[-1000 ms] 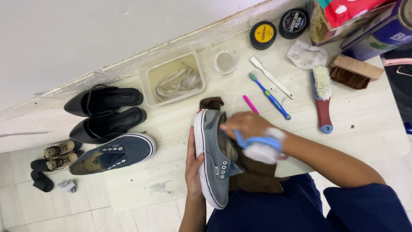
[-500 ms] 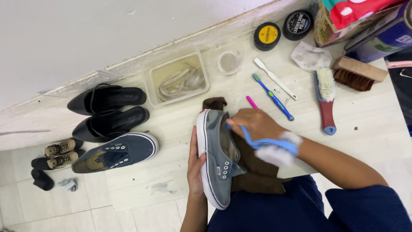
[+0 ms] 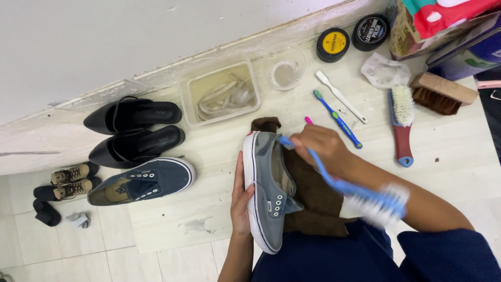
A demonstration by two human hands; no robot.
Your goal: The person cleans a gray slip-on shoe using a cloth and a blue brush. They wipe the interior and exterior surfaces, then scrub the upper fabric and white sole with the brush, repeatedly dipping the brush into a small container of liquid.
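Right hand [image 3: 319, 149], fingers clenched on blue brush [image 3: 360, 196], swung bristle end back toward body since a second ago. Left hand [image 3: 241, 201] fingers keep grasping grey sneaker [image 3: 267, 188], same place: scrubbing stroke paused.

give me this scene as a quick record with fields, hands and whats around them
left hand: grips the sole side of a grey sneaker
right hand: holds a blue brush by its handle, bristle end blurred
under shoe: brown cloth
left of it: navy sneaker, black heels
by wall: tub with laces, two polish tins
right: two toothbrushes, red-handled brush
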